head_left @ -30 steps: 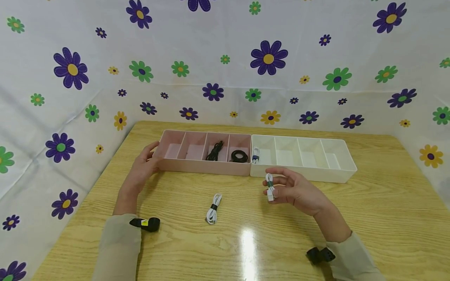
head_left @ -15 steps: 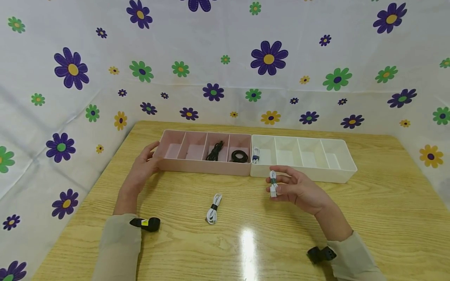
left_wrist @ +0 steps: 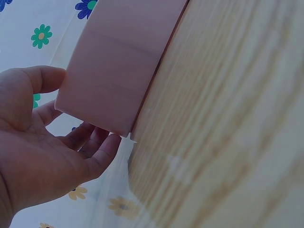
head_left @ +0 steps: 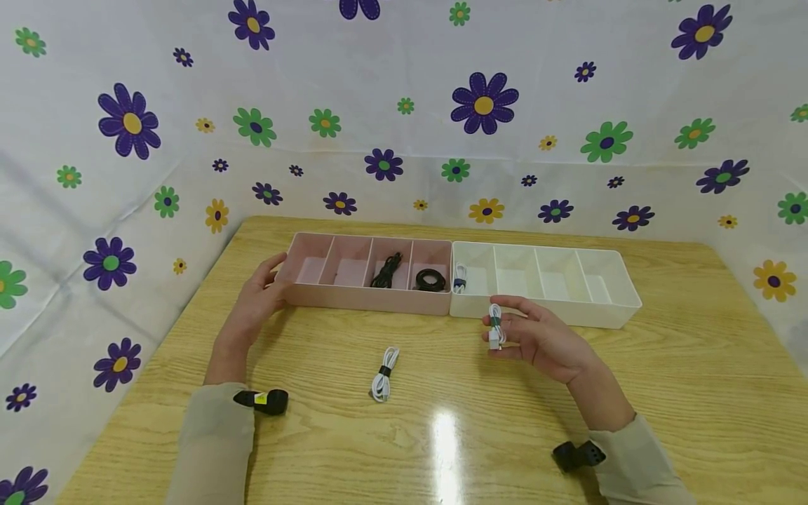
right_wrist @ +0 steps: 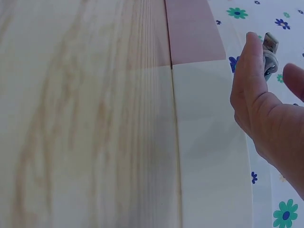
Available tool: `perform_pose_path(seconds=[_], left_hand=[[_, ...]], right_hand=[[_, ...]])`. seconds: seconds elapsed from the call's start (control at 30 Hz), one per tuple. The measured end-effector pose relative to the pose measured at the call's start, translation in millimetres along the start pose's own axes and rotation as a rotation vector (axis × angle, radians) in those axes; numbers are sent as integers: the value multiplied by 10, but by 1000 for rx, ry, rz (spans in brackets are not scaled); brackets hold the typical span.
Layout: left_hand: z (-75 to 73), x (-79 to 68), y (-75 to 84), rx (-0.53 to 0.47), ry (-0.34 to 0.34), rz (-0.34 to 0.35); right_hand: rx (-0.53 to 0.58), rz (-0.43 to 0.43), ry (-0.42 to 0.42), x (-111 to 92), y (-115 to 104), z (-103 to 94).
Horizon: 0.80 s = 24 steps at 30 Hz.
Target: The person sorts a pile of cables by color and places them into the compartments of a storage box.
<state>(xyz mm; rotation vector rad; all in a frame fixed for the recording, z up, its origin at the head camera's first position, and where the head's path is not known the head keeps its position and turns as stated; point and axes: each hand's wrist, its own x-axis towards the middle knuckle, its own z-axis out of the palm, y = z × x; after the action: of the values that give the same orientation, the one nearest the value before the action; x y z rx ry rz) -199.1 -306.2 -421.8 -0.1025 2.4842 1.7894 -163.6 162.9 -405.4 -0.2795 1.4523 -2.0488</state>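
Note:
My right hand holds up a bundled white cable with a green tie, just in front of the white divided box. In the right wrist view, the cable's metal plug shows beyond the fingers. At the far left, my left hand grips the end of the pink divided box. The left wrist view shows thumb and curled fingers around that end of the pink box. Another white cable with a black tie lies on the table between the hands.
The pink box holds a black cable bundle and a coiled black cable in separate compartments. A white cable with a blue tie sits in the white box's leftmost compartment. Behind the wooden table hangs a flowered cloth.
My right hand has shifted slightly right and away from me with the white cable, which has turned a little in the fingers. My left hand stays on the pink box.

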Motion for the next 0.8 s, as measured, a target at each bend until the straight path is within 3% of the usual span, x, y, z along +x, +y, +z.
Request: perform_pose_path(seconds=[0.43, 0.8], left_hand=[[-13, -19, 17, 12, 10, 14], [-3, -30, 21, -7, 1, 18]], right_hand=[[49, -1, 55, 1, -81, -35], [245, -53, -23, -26, -146, -169]])
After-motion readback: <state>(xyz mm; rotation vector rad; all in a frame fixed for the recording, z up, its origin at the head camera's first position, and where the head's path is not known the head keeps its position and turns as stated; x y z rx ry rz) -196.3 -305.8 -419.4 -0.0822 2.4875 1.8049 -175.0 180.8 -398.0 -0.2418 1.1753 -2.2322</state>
